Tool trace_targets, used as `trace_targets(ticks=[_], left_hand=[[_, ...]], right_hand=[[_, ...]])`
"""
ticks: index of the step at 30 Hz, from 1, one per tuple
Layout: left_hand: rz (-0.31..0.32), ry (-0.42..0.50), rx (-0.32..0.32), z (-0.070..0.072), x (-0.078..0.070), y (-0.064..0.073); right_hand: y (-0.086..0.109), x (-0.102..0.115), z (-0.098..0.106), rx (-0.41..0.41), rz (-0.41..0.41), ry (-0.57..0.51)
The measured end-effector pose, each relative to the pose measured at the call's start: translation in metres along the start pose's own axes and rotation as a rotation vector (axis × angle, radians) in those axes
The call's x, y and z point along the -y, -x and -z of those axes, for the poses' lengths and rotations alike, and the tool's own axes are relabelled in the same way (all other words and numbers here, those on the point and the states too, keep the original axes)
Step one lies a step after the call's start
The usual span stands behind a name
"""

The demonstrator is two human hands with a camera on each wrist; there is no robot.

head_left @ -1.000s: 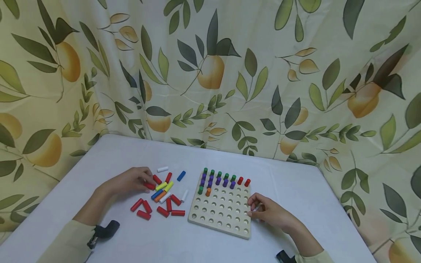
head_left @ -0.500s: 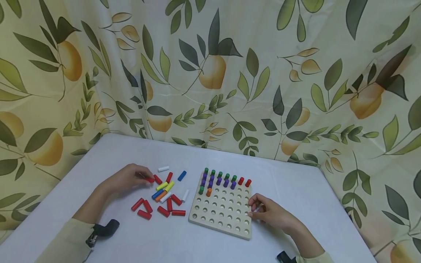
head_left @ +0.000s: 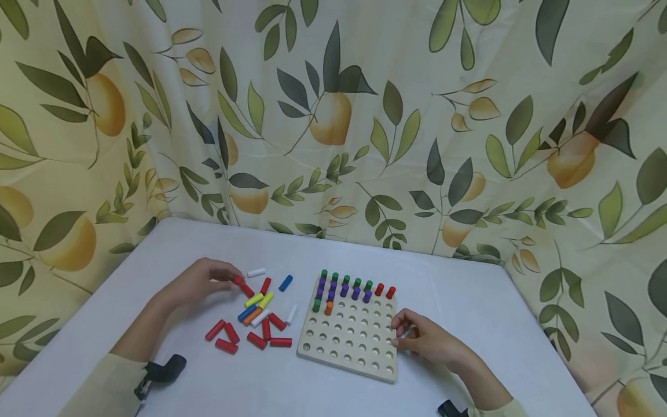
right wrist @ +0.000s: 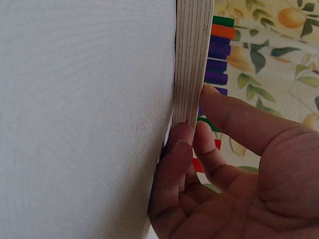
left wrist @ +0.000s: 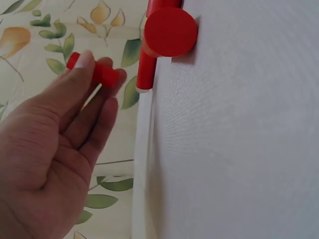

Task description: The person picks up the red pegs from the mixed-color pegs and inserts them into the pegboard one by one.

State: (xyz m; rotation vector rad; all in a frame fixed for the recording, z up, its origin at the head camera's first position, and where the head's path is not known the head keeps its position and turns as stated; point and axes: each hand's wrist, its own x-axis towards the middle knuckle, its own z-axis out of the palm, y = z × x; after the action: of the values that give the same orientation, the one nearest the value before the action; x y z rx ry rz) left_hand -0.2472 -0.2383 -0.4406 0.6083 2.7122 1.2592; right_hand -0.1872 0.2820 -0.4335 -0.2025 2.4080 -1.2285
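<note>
Between the thumb and fingertips of my left hand [head_left: 200,282] is a red peg [left wrist: 104,74], held tilted at the left of the loose pegs in the head view. The left wrist view shows it raised off the table. My right hand [head_left: 429,337] grips the right edge of the wooden pegboard [head_left: 346,341], thumb on the top face and fingers at the side and lower edge in the right wrist view. Green pegs [head_left: 346,279], purple pegs [head_left: 356,293], two red pegs and one orange peg [head_left: 329,308] stand in the board's far rows; its nearer holes are bare.
Loose red pegs [head_left: 226,346], yellow pegs [head_left: 266,300], white pegs [head_left: 291,314], blue pegs [head_left: 285,283] and an orange peg [head_left: 252,316] lie left of the board. A white cloth covers the table [head_left: 438,284]; a patterned curtain [head_left: 333,174] hangs behind it.
My left hand has lifted the red peg from beside the yellow pegs, moved it slightly away from me and tilted it. My right hand stays at the pegboard's edge.
</note>
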Motion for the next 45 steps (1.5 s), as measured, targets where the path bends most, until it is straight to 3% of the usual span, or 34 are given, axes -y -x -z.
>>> trace_targets(ticks=[4, 10, 17, 36, 45], left_hand=[[-0.039, 0.018, -0.013, 0.003, -0.004, -0.001], [-0.039, 0.029, -0.027, 0.003, -0.009, -0.003], [-0.063, 0.010, -0.094, -0.001, -0.022, -0.014], [-0.131, 0.130, -0.047, -0.041, -0.069, -0.056], [-0.167, 0.172, -0.014, -0.057, -0.083, -0.066]], right_hand=[[-0.001, 0.000, 0.000, 0.000, 0.008, 0.004], [-0.001, 0.000, 0.000, -0.004, 0.013, 0.001], [-0.002, -0.002, -0.002, -0.011, 0.007, 0.008], [0.002, -0.001, 0.001, 0.016, 0.058, 0.000], [0.002, -0.002, 0.000, 0.012, 0.040, -0.009]])
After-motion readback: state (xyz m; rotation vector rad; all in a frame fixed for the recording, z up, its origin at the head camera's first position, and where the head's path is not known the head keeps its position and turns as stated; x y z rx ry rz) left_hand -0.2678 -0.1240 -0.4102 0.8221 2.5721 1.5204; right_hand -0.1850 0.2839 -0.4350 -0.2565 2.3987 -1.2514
